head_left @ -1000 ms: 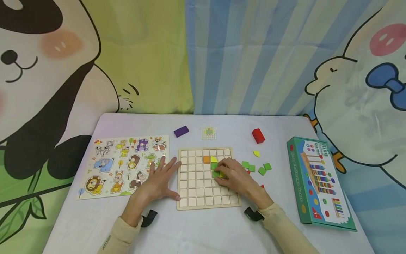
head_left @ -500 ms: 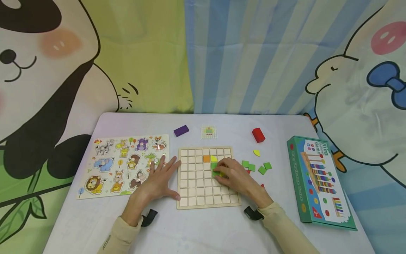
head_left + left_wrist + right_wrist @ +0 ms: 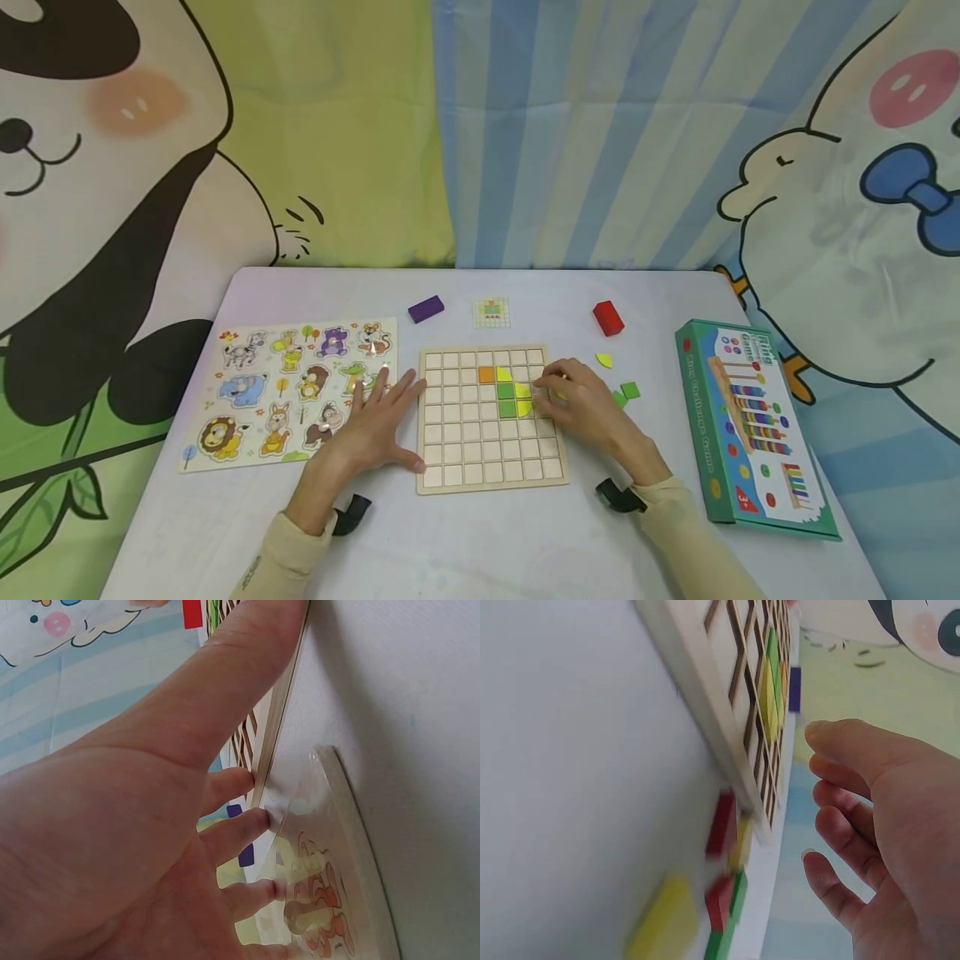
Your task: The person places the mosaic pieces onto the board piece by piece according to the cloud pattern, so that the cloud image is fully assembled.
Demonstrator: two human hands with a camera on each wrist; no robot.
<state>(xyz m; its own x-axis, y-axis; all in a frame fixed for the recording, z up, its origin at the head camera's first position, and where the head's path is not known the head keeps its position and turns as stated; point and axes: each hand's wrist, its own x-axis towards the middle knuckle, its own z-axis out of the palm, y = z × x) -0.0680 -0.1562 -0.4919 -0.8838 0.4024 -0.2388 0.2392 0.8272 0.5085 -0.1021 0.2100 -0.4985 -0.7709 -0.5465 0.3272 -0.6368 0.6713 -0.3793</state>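
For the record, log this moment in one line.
left hand: spread, touching left edge of grid board | right hand: at board's right side, holding nothing visible | on board: orange tile, yellow tiles, green tiles

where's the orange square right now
In the head view, the orange square sits on the wooden grid board, second row from the far edge, immediately left of a yellow piece.

The grid board (image 3: pixel 453 454) is pale wood, squares all over, with an orange tile (image 3: pixel 487 374) plus green tiles (image 3: pixel 506 408) and yellow tiles (image 3: pixel 504 375). Purple block (image 3: pixel 426 309), red block (image 3: pixel 608 318), green-edged box (image 3: pixel 701 442), plain white tablecloth (image 3: pixel 487 542), backdrop (image 3: pixel 585 133) partly blue and cream stripes, beige sleeves (image 3: pixel 288 552)
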